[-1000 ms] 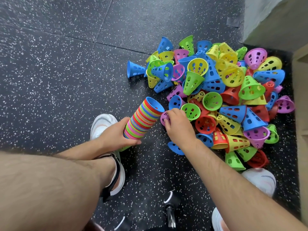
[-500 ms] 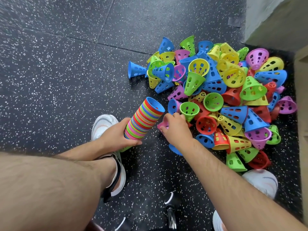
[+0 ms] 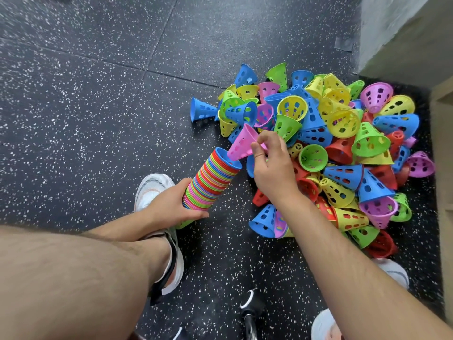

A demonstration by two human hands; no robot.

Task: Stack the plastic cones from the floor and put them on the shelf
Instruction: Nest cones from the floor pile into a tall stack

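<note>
The left hand (image 3: 171, 204) is wrapped round the lower end of the stack (image 3: 210, 182), which leans up and to the right with its open blue mouth uppermost. The right hand (image 3: 272, 168) pinches a pink cone (image 3: 241, 143) between thumb and fingertips, and the cone's lower end sits just at that mouth. The loose pile (image 3: 343, 143) lies on the floor (image 3: 98, 106) towards its right edge, beside the wall.

To seat this one well, the person should line the pink cone's axis up with the stack's lean before letting go. It should then be pushed down until the rims meet, since a crooked cone would likely jam. The left grip should stay firm, as so tall a stack could bend or slide apart.
</note>
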